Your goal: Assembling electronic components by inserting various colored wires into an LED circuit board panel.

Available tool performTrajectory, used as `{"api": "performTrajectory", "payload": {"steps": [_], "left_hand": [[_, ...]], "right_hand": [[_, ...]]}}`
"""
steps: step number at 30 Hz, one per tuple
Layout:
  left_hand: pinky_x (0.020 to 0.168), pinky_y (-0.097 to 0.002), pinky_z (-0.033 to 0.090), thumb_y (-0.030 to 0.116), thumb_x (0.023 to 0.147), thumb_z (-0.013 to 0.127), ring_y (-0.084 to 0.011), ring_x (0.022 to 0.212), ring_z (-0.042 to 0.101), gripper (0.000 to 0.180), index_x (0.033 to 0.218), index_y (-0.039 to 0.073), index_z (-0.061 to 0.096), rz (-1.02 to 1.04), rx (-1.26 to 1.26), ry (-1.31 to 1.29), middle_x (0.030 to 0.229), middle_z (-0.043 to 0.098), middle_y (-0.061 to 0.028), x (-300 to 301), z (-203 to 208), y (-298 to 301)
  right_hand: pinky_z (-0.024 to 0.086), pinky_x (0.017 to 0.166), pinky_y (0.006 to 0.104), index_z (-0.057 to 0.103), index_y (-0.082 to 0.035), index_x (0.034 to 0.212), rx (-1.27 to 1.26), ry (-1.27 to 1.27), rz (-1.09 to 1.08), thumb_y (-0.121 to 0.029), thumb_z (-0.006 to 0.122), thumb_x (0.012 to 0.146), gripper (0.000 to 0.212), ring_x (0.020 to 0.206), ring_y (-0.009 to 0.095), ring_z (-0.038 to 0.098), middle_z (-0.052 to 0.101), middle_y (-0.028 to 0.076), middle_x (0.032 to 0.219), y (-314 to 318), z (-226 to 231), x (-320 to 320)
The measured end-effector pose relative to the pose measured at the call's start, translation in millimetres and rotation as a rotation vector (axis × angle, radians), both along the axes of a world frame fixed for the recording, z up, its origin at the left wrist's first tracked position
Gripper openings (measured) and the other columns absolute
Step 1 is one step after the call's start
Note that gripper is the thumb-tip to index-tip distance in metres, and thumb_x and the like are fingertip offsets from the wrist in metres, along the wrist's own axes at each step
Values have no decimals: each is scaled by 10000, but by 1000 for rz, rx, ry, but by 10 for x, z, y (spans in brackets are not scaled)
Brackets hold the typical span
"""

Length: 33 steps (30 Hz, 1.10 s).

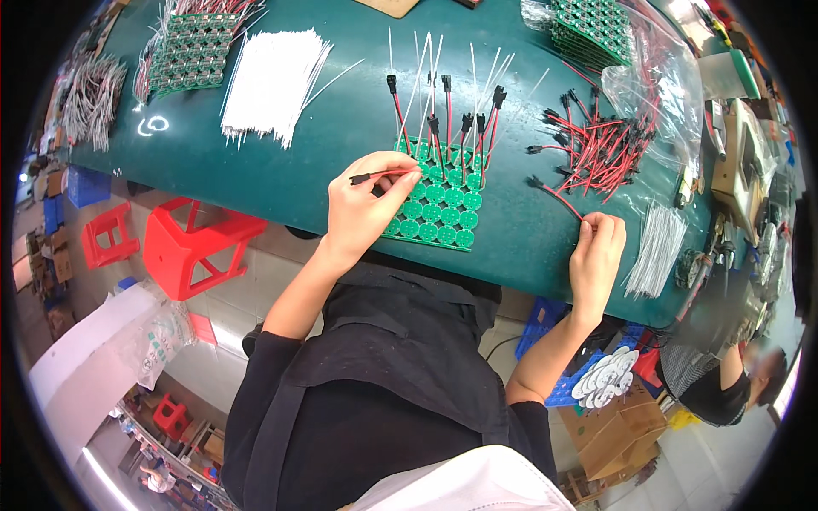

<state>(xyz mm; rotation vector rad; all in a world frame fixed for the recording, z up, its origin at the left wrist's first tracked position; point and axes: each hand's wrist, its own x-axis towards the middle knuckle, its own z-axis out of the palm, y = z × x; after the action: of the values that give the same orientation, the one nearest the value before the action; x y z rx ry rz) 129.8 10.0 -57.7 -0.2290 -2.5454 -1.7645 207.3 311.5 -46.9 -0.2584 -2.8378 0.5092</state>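
Note:
A panel of round green circuit boards (433, 223) lies on the green table in front of me. Several red-and-black wires with black connectors and thin white strips stand up from its far rows. My left hand (362, 203) is over the panel's left side, its fingers pinched on a red-and-black connector wire (385, 175). The black plug of that wire points left. Off to the right, my right hand (596, 255) pinches the end of another connector wire (558, 194), whose black plug points up and away. Beyond it lies a loose pile of connector wires (601, 145).
White strips (274, 85) lie in a thick bundle at the back left, beside stacked green boards (194, 53). More boards (588, 30) and a clear plastic bag (669, 94) are at the back right. Grey-white strips (656, 251) lie right of my hand. A co-worker (724, 383) is at right.

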Motion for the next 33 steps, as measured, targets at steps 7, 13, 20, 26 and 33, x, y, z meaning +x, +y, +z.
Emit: {"api": "performTrajectory", "payload": {"steps": [7, 13, 20, 26, 33], "left_hand": [[632, -213, 516, 5, 835, 734, -89, 715, 649, 126, 954, -20, 703, -33, -45, 71, 899, 708, -69, 0, -1, -7], [626, -212, 512, -1, 834, 732, -84, 702, 642, 120, 948, -20, 701, -25, -34, 78, 891, 705, -66, 12, -12, -3], [614, -213, 511, -17, 826, 731, -85, 686, 634, 112, 930, -17, 689, -8, -79, 159, 866, 693, -65, 16, -28, 32], [548, -245, 518, -21, 792, 724, -145, 657, 640, 102, 852, 33, 662, -6, -126, 225, 781, 663, -57, 14, -7, 63], [577, -223, 508, -6, 802, 745, -105, 637, 625, 125, 897, 4, 665, -30, -194, 277, 805, 673, -58, 28, -45, 43]], "right_hand": [[474, 733, 360, 538, 23, 978, -280, 65, -137, -44, 576, 949, 83, 805, 258, 559, 544, 124, 943, -16, -57, 61], [479, 679, 265, 549, 4, 1008, -671, 158, -220, -77, 555, 991, 83, 754, 119, 553, 582, 61, 948, -46, -114, 105], [499, 701, 273, 541, 9, 1062, -1265, 353, -188, -67, 523, 1000, 100, 802, 137, 580, 600, 92, 986, -197, 7, 62], [507, 705, 304, 542, 15, 1048, -1523, 370, -76, -58, 503, 997, 97, 812, 176, 585, 590, 117, 990, -263, 2, 58], [503, 703, 311, 530, 6, 1017, -1550, 325, -72, -60, 513, 983, 76, 800, 178, 574, 582, 122, 973, -384, 29, 49]]}}
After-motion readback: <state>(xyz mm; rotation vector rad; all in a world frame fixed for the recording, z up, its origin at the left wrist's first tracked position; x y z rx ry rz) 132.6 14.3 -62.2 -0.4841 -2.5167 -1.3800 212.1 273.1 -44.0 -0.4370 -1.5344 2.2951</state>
